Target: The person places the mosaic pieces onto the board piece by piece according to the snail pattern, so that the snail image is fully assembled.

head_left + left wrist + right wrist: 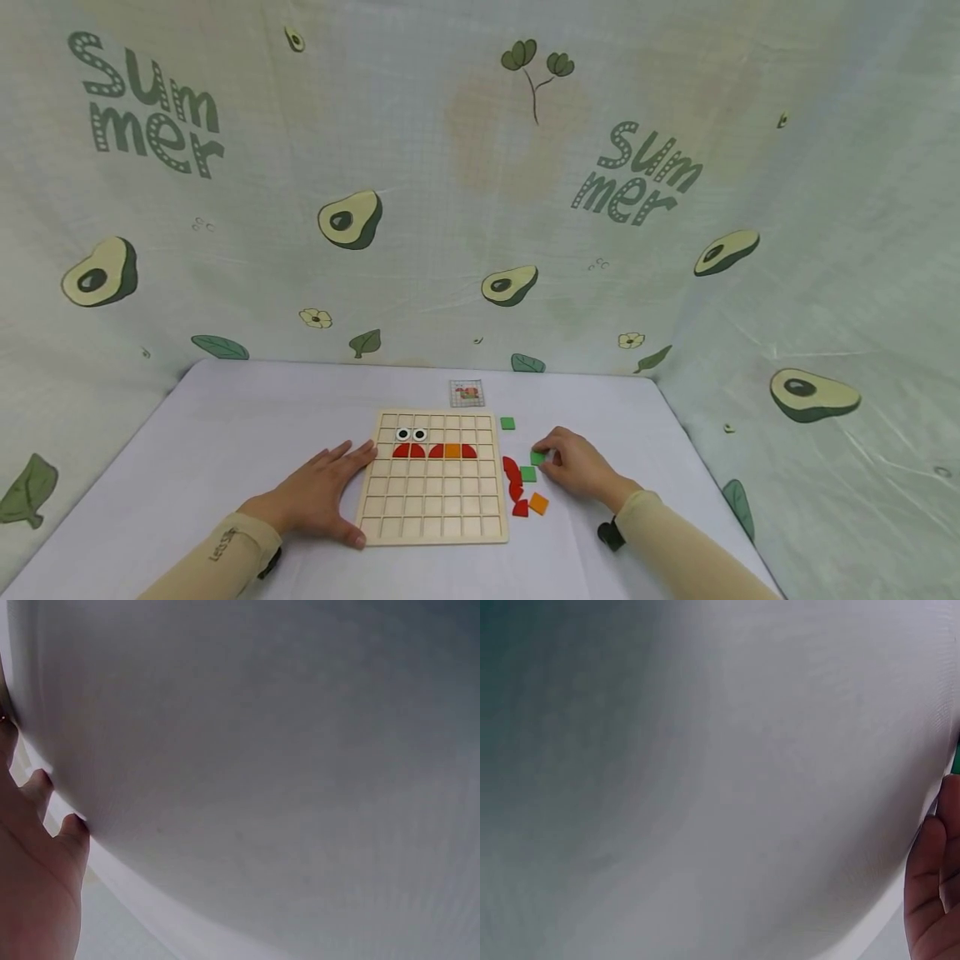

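Note:
A wooden grid board (432, 504) lies on the table with two round eye pieces (411, 435), several red quarter-round pieces (409, 451) and an orange square (452, 451) in its upper rows. My left hand (318, 493) rests spread along the board's left edge, fingertips near the upper side and thumb at the lower corner. To the right of the board, my right hand (579, 467) pinches a green square tile (537, 458) low over the table. In the right wrist view, a sliver of that green tile (956, 759) shows beside the fingertips.
Beside the board's right edge lie a green square (528, 474), several red pieces (512, 471) and an orange square (538, 503). Another green square (507, 423) sits farther back. A small picture card (467, 393) lies behind the board, before a printed cloth backdrop (420, 325).

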`<state>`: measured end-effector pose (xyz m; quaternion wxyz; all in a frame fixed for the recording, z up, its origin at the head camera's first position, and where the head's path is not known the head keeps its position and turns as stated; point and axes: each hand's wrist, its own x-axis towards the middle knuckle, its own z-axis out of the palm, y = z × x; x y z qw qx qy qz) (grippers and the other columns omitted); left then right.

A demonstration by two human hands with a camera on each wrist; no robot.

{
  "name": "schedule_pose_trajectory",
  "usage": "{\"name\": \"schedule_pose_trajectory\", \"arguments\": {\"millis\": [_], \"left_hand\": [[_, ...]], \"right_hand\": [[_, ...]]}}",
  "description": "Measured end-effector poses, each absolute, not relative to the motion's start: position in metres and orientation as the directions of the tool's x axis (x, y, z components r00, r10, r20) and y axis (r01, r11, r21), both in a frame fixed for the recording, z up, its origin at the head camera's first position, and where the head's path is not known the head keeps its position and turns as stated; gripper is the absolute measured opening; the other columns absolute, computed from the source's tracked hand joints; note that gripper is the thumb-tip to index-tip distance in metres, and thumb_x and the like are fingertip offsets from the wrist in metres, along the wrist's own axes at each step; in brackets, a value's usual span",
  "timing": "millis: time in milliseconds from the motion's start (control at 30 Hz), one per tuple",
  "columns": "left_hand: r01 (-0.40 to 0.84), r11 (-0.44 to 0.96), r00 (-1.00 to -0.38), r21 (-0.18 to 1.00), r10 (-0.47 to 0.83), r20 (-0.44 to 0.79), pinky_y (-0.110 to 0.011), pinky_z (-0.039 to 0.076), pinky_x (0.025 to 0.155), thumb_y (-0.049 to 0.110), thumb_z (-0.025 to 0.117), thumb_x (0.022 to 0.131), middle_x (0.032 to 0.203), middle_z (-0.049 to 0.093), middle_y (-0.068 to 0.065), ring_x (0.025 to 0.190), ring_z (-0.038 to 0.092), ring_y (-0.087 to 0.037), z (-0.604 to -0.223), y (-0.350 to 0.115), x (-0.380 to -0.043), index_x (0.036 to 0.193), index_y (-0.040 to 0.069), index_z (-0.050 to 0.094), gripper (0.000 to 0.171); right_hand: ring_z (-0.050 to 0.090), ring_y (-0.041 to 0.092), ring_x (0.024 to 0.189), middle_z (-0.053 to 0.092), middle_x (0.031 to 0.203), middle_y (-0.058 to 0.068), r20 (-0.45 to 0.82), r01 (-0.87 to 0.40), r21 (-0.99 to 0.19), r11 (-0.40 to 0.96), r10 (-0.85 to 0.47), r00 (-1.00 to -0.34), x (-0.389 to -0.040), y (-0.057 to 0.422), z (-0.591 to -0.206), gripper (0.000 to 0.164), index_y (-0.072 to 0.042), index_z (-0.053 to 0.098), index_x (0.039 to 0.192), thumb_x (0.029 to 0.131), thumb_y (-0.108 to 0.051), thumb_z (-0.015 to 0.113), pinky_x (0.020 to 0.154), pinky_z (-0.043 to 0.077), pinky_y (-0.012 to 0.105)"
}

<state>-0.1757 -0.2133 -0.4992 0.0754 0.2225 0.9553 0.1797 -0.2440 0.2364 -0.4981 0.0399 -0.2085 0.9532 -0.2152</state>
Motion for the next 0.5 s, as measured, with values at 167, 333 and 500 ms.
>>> {"name": "schedule_pose_trajectory", "arguments": {"millis": [167, 333, 500], "left_hand": [[0.397, 0.834, -0.889, 0.384, 0.453, -0.067, -0.063, 0.022, 0.115, 0.086, 0.073, 0.051, 0.16, 0.032, -0.008, 0.144, 0.025, -0.042, -0.498, -0.213, -0.175, 0.154, 0.009, 0.037, 0.133], [0.406, 0.824, -0.884, 0.395, 0.464, -0.059, -0.064, 0.023, 0.114, 0.084, 0.074, 0.052, 0.159, 0.033, -0.01, 0.144, 0.026, -0.044, -0.497, -0.212, -0.175, 0.153, 0.006, 0.037, 0.133], [0.408, 0.825, -0.884, 0.391, 0.464, -0.056, -0.064, 0.023, 0.114, 0.084, 0.074, 0.052, 0.159, 0.033, -0.01, 0.144, 0.026, -0.044, -0.497, -0.213, -0.175, 0.153, 0.006, 0.037, 0.133]], "right_hand": [[0.051, 0.01, 0.079, 0.057, 0.101, -0.008, 0.017, -0.383, -0.408, 0.829, -0.413, -0.911, -0.244, 0.238, -0.499, 0.021, -0.019, 0.074, 0.109, 0.088, -0.018, 0.076, 0.068, 0.051, 0.023], [0.051, 0.009, 0.079, 0.059, 0.101, -0.009, 0.008, -0.394, -0.365, 0.843, -0.421, -0.907, -0.245, 0.24, -0.496, 0.021, -0.021, 0.074, 0.109, 0.088, -0.02, 0.076, 0.072, 0.053, 0.026], [0.053, 0.011, 0.081, 0.062, 0.1, -0.008, 0.009, -0.392, -0.361, 0.846, -0.417, -0.909, -0.247, 0.239, -0.487, 0.023, -0.019, 0.075, 0.108, 0.086, -0.019, 0.078, 0.077, 0.054, 0.031]]}}
